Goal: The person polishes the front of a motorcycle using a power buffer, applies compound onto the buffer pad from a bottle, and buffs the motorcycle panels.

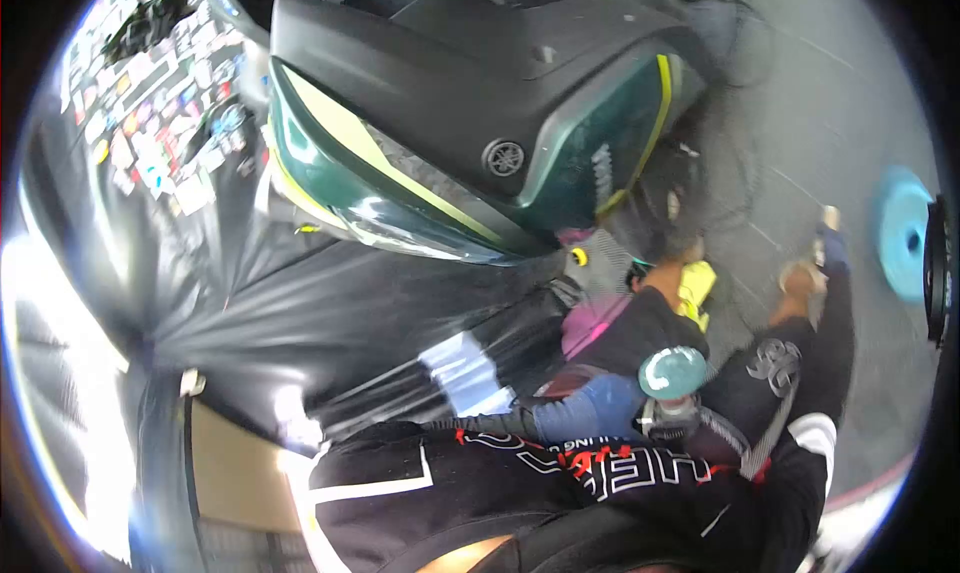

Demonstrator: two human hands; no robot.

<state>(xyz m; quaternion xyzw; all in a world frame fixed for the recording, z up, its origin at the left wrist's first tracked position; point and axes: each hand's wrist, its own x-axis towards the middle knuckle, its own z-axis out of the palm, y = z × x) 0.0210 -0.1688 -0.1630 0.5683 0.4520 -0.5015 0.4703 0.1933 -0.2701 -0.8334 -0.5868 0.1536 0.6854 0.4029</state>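
Observation:
My left hand [600, 405], in a blue glove, grips a polisher [668, 418] close to my lap. The polisher's round teal pad [672, 373] faces up toward the scooter. My right arm stretches forward along my leg; the small, blurred right hand [830, 245] seems gloved in dark blue, near a pale tip, and its fingers are not clear. Ahead stands a scooter's body [400, 188] with glossy dark green panels, yellow-green stripes and black plastic trim with a round emblem. A light blue cloth [463, 373] lies on black sheeting left of the polisher.
Black sheeting [250, 283] spreads along the left. A light blue ring-shaped object [905, 235] lies on the grey floor [830, 123] at the right. A bright yellow cloth-like item [696, 291] is by my foot. Many small stickers or papers [160, 113] cover a surface at upper left.

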